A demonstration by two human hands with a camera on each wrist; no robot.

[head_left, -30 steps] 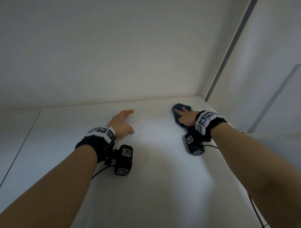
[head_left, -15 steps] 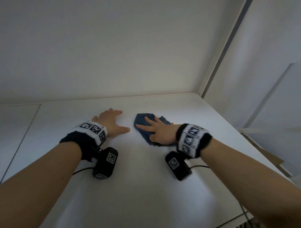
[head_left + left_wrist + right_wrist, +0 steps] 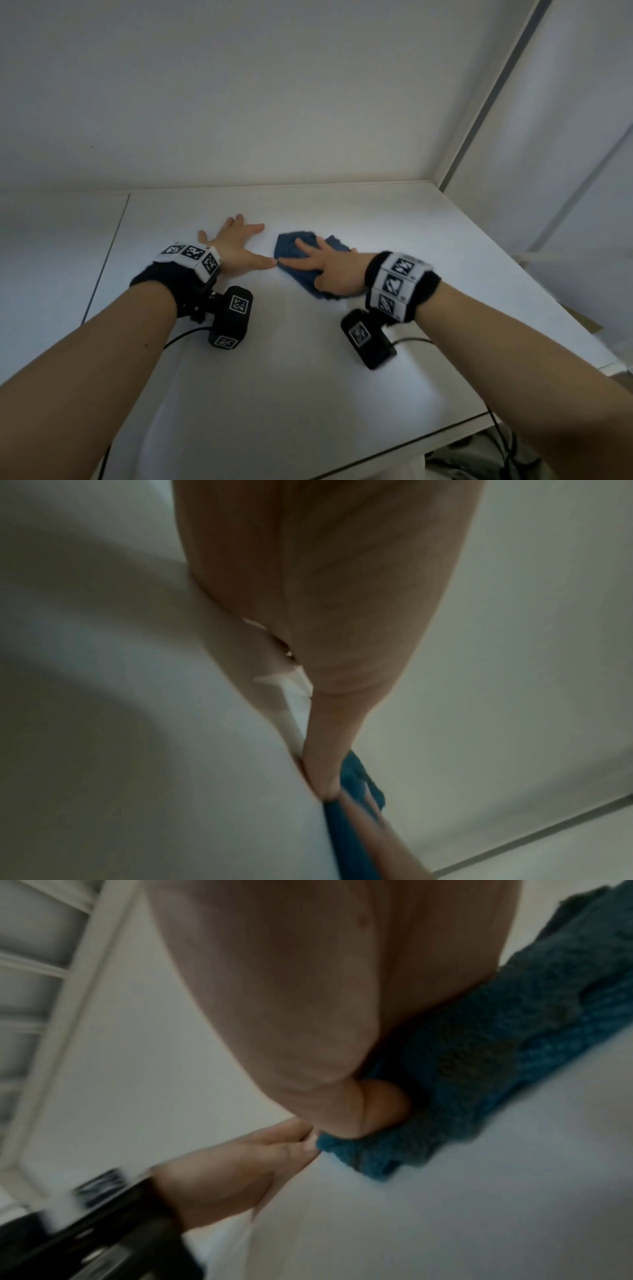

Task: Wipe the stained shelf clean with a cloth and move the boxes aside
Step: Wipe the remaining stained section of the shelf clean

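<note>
Two hands lie flat on the white shelf, fingers spread. Of these, the left hand rests open on the bare surface holding nothing, its thumb tip just beside the right index fingertip. Under the right hand, pressed down by straight fingers, lies the crumpled blue cloth.
</note>
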